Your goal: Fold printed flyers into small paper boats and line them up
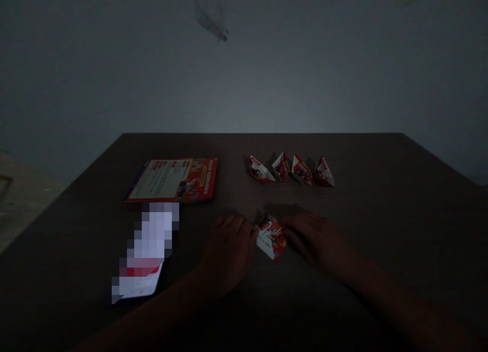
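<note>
four folded papers, one more between hands

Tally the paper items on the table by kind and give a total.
Finished folded paper boats in the back row: 4
Paper piece being folded between the left hand and right hand: 1
Flat printed sheets: 1
Blurred-out flat item: 1
Total: 7

Flat item left of left hand: surface pixelated, unreadable. Printed sheet: text too small to read. Folded paper between both hands: edges covered by fingers, dim. Forearms cut off at bottom edge. Object at top edge: blurred, cropped.
</note>
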Available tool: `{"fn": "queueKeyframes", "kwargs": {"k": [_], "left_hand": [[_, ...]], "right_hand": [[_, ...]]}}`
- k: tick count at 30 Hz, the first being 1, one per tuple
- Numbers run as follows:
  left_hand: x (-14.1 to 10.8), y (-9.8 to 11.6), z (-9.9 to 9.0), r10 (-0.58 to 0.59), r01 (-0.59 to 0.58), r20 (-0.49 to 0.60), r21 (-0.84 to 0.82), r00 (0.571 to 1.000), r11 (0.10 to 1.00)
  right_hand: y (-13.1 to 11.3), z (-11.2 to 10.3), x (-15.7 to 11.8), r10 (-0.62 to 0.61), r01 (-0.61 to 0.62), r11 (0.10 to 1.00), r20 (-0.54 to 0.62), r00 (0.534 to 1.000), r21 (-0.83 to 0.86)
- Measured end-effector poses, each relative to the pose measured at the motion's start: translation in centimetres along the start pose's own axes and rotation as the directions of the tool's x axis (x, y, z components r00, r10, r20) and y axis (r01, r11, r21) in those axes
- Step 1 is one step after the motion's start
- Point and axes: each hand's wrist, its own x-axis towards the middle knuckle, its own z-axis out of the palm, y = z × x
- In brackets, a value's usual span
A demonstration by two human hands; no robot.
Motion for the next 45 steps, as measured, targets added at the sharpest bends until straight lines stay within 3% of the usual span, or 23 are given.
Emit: {"fn": "queueKeyframes", "kwargs": {"k": [8, 13, 33, 45], "left_hand": [[0.15, -0.04, 0.03, 0.025, -0.025, -0.021, 0.007, 0.999, 1.000], [0.22, 0.06, -0.09, 0.014, -0.015, 0.023, 0.009, 1.000, 1.000], [0.20, 0.17, 0.11, 0.015, -0.017, 0.048, 0.042, 0.999, 0.999], [0.27, 0.15, 0.20, 0.016, -0.018, 0.049, 0.036, 0.999, 0.999]], "right_hand": [[-0.11, -0.12, 0.12, 0.004, -0.004, 1.000, -0.007, 1.000, 0.031], [-0.19, -0.19, 0.08, 0.022, -0.022, 0.998, -0.003, 1.000, 0.064], [-0.32, -0.13, 0.35, 0.063, -0.070, 0.994, 0.093, 0.994, 0.078], [-0.34, -0.07, 0.31, 0.051, -0.059, 0.993, 0.077, 0.996, 0.102]]}}
